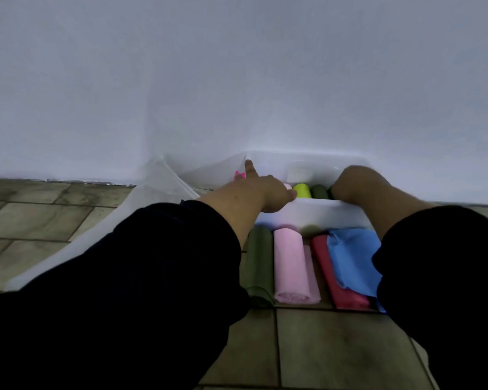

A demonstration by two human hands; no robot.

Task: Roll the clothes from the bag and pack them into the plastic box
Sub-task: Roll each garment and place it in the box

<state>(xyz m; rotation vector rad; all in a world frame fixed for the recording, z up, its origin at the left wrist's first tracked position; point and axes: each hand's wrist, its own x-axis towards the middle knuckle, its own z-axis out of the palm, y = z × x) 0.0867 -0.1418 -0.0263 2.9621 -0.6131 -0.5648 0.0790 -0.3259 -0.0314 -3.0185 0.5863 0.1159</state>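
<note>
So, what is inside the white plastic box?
The plastic box holds rolled clothes: a pale pink roll, a lime-green roll and a dark green roll. The left hand, the right hand and the near wall cover the rest.

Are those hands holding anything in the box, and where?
The left hand holds nothing visible, one finger straight over the plastic box. The right hand has its fingers hidden inside, so it cannot be told.

The plastic box (307, 212) sits tight against the white wall (237, 80), so the only way in is from the top. Rolled clothes (302, 190), the left hand (268, 190) and the right hand (347, 184) fill much of it. More rolls (289, 266) lie against its front. The floor tiles (335, 347) nearer are open.
</note>
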